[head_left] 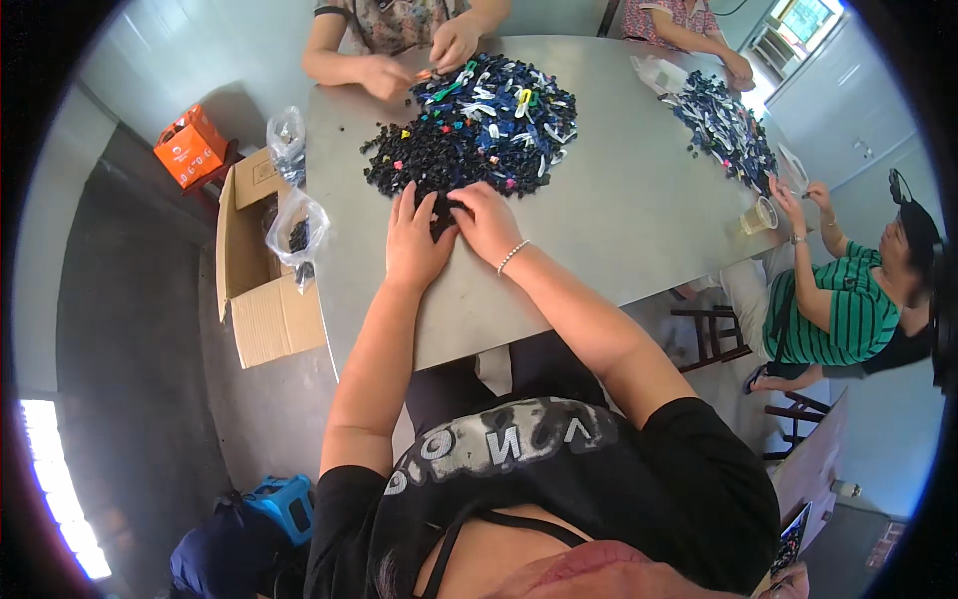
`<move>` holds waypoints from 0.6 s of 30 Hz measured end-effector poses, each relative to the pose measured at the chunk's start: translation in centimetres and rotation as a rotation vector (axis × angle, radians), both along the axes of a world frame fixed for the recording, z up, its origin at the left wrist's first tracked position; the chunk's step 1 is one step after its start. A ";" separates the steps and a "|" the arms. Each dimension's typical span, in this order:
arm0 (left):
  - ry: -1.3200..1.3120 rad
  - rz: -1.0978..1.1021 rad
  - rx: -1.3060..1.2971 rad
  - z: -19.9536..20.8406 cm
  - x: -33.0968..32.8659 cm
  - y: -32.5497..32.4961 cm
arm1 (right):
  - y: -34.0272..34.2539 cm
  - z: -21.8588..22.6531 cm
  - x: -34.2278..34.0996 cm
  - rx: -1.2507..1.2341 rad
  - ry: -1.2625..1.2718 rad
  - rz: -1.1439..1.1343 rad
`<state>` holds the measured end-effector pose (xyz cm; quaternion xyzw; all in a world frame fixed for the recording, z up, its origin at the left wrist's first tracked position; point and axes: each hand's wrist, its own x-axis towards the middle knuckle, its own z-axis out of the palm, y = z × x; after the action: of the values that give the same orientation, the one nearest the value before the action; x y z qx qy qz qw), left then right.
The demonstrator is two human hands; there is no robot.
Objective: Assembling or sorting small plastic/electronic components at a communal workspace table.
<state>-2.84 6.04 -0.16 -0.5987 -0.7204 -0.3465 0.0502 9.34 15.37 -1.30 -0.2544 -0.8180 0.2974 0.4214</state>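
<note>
A heap of small black plastic pieces [414,150] lies on the metal table, with white, blue, green and yellow clip-like pieces [519,105] mixed into its far side. My left hand [416,240] rests at the heap's near edge, fingers stretched forward and slightly apart. Beside it, my right hand [487,222] curls its fingers inward over a few black pieces. What its fingertips pinch, if anything, is too small to make out. Between both hands sits a little cluster of black pieces [441,215].
Across the table [619,180], a person's hands [454,42] work at the heap. A second heap [723,125] lies at the right, near two more people and a plastic cup [758,216]. A cardboard box [274,319] with plastic bags [297,225] stands left of the table.
</note>
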 end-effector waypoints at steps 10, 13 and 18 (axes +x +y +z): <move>-0.254 0.041 0.089 0.2 -0.9 0.2 | 0.3 1.6 -3.4 0.012 -0.066 0.103; -0.321 0.030 0.163 0.4 -1.2 0.0 | 0.7 1.7 -4.4 0.055 -0.050 0.112; -0.624 0.094 0.103 0.9 -1.3 -0.1 | 0.6 1.6 -5.1 0.021 -0.066 0.144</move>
<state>-4.15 5.95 0.71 -0.4265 -0.7093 -0.5467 -0.1271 4.25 15.99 0.34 -0.2002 -0.8507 0.3097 0.3745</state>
